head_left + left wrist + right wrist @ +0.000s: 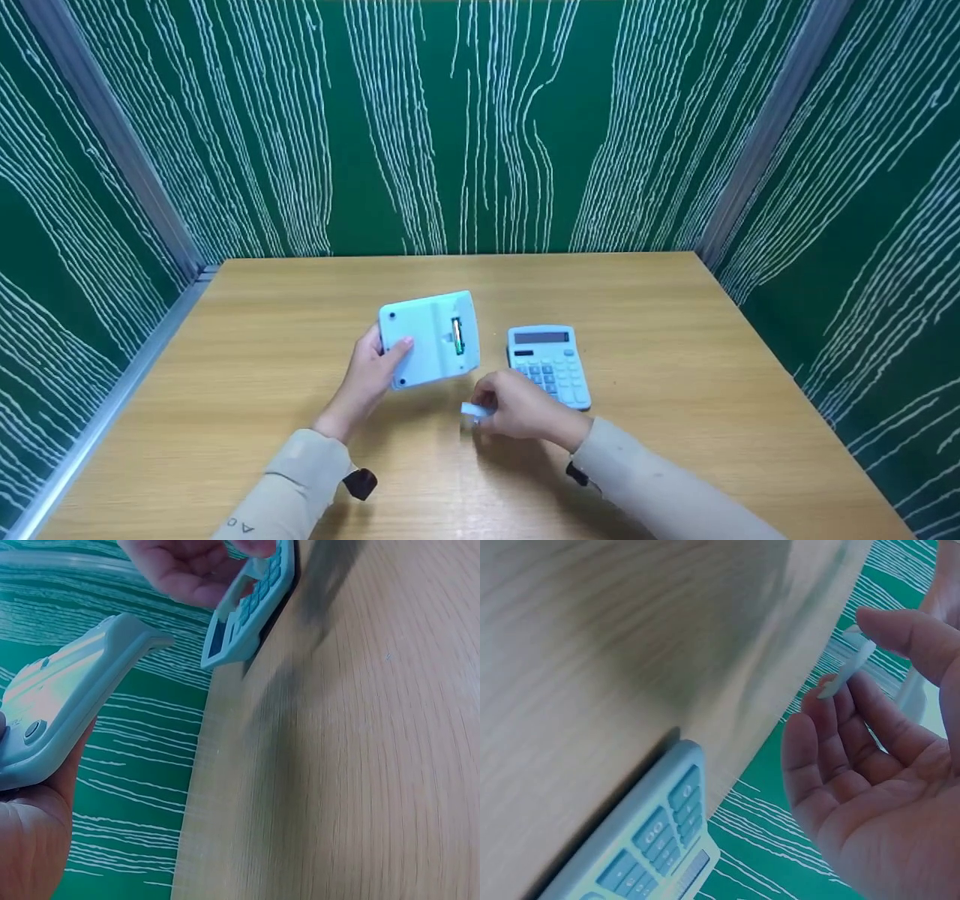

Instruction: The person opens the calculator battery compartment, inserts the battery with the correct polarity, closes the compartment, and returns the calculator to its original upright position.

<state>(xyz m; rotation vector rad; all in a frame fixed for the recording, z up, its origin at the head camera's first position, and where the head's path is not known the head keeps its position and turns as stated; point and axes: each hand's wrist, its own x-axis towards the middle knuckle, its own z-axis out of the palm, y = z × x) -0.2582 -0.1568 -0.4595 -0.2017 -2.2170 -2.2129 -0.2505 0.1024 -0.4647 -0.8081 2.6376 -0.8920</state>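
My left hand (367, 367) grips a light blue calculator (424, 337) with its back turned up, the thumb lying across the back. A battery (457, 335) shows in the uncovered slot near the calculator's right end. Between thumb and fingers, my right hand (517, 405) pinches a small light blue battery cover (475, 409). In the right wrist view the cover (847, 669) appears edge-on at the fingertips. A second light blue calculator (555, 360) lies keys up on the table, its lower left part hidden behind the right hand.
The wooden table (645, 315) reaches back to a green wall (585, 150) patterned with white lines. Similar green panels stand at the left and right sides, joined by metal posts (765, 135).
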